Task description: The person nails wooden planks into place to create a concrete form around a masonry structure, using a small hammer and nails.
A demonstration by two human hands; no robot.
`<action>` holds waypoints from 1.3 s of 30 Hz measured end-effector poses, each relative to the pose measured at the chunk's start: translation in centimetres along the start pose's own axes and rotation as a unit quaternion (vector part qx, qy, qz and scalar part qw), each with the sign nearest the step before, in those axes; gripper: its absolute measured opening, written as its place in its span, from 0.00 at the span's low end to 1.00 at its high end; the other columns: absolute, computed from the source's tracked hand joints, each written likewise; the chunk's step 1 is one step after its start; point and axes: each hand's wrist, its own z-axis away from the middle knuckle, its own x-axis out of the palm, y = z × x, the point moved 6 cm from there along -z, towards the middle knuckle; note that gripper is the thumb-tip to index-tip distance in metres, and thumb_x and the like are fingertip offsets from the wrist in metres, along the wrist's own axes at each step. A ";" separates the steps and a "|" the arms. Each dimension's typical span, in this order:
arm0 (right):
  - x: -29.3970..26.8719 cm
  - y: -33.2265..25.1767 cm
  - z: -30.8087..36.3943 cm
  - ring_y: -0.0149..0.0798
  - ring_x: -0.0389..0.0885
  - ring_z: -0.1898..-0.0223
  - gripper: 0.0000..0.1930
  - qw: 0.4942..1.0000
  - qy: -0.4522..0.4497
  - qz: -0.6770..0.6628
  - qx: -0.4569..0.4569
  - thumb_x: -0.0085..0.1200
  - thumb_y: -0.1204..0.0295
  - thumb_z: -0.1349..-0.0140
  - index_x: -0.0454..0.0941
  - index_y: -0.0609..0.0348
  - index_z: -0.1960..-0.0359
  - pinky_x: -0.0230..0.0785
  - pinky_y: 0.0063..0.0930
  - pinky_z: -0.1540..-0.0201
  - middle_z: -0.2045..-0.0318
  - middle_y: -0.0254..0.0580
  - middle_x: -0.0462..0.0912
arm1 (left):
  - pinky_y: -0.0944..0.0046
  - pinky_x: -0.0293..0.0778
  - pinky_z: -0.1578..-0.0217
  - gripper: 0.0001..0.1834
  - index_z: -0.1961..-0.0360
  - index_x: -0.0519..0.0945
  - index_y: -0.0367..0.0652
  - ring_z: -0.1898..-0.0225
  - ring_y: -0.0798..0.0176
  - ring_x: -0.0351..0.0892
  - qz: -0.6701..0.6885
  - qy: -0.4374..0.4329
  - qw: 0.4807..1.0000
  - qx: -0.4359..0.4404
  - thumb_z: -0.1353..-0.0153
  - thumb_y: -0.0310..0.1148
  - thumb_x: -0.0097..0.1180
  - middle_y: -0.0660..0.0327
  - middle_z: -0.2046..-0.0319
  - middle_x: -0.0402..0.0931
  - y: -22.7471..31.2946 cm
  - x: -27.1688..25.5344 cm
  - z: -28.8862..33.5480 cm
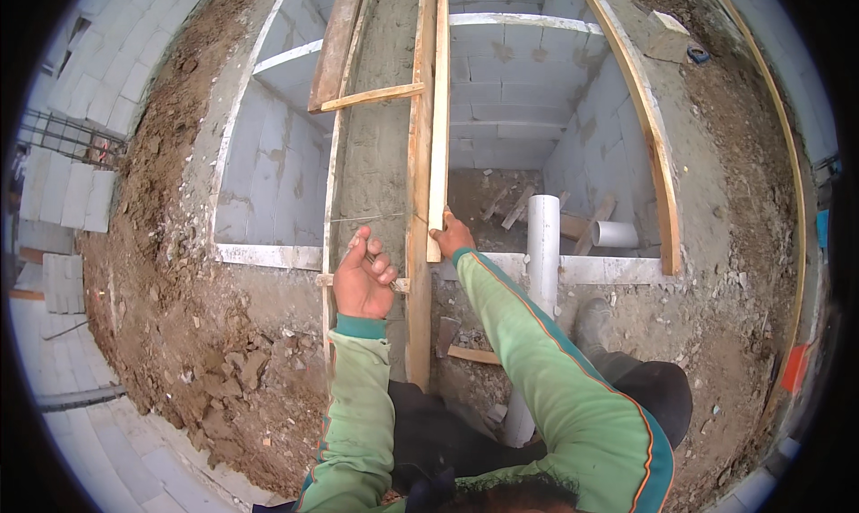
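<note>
My right hand (453, 236) is closed round the near end of a long pale wooden plank (439, 110), with the thumb on its face. The plank runs away from me along the right side of a narrow timber form, beside a browner form board (418, 164). Over the form's near end my left hand (365, 273) is raised, palm up, its fingers curled in. A thin, dark sliver shows by those fingers, too small to name. Grey wet concrete (376, 169) fills the form between its boards, and a thin wire (369, 219) crosses above it.
Wooden crosspieces (371, 97) span the form. Deep grey block-walled pits lie on both sides, edged by timber boards (640, 110). A white pipe (543, 245) stands upright near my right forearm. Loose soil (210, 334) and stacked grey blocks (67, 186) lie to the left.
</note>
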 end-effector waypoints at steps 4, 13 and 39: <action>-0.5 0.3 0.1 0.56 0.75 0.44 0.32 1.000 -0.005 0.010 0.021 0.59 0.59 0.44 0.66 0.54 0.38 0.67 0.46 0.44 0.48 0.59 0.78 | 0.70 0.64 0.73 0.09 0.51 0.72 0.50 0.73 0.71 0.65 -0.007 0.011 1.000 -0.018 0.30 0.36 0.49 0.70 0.70 0.68 -1.9 1.3 0.0; 1.2 0.5 -0.9 0.57 0.76 0.47 0.33 0.998 -0.019 0.040 -0.037 0.57 0.59 0.42 0.64 0.53 0.36 0.68 0.47 0.45 0.50 0.57 0.78 | 0.65 0.68 0.68 0.10 0.52 0.73 0.49 0.68 0.68 0.69 -0.023 0.046 0.999 0.017 0.32 0.37 0.53 0.68 0.70 0.69 -2.1 -0.4 -0.7; -2.8 -1.2 -2.1 0.46 0.81 0.49 0.24 0.987 -0.048 0.141 0.060 0.68 0.58 0.51 0.82 0.54 0.53 0.74 0.40 0.49 0.54 0.44 0.84 | 0.70 0.67 0.75 0.09 0.70 0.75 0.37 0.77 0.72 0.71 -0.637 0.045 0.741 0.207 0.41 0.31 0.61 0.65 0.78 0.76 -1.3 1.9 -1.3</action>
